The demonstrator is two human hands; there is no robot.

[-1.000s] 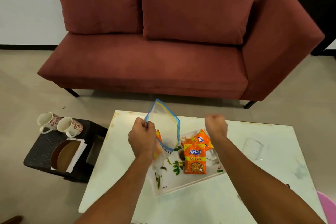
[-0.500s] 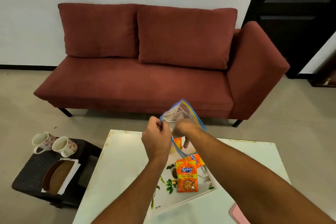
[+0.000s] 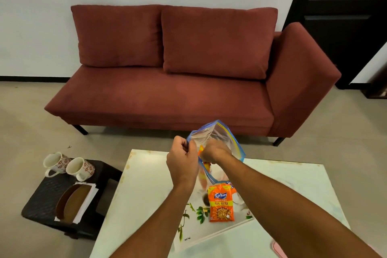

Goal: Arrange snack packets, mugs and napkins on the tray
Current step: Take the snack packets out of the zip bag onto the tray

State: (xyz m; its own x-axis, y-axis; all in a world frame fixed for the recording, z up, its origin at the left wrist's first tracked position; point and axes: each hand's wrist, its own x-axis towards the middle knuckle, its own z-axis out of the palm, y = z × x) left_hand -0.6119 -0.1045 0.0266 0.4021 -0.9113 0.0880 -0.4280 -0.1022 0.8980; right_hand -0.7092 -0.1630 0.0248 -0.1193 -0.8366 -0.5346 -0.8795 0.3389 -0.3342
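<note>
- Broadly, a long rust-red fabric sofa (image 3: 167, 94) fills twelve o'clock, behind everything.
- A white low table (image 3: 146, 184) lies at six o'clock, with a black woven side stool (image 3: 41, 201) at its nine o'clock.
- A white rectangular leaf-printed tray (image 3: 209, 234) rests on the table, at five o'clock from the hands.
- A clear plastic zip bag (image 3: 222, 138) with a blue seal hangs mouth-up above the tray's far end. The left hand (image 3: 182, 161) pinches its rim at nine o'clock.
- The right hand (image 3: 213, 153) reaches into the mouth. Its fingers are hidden, so I cannot tell whether they hold anything.
- An orange bagged packet (image 3: 207, 165) hangs roughly upright at six o'clock of the right hand, the nearer one.
- Two white floral mugs (image 3: 55, 163) and white paper napkins (image 3: 88, 195) sit on the stool.
- One orange Kurkure snack packet (image 3: 221, 203) lies flat on the tray.
</note>
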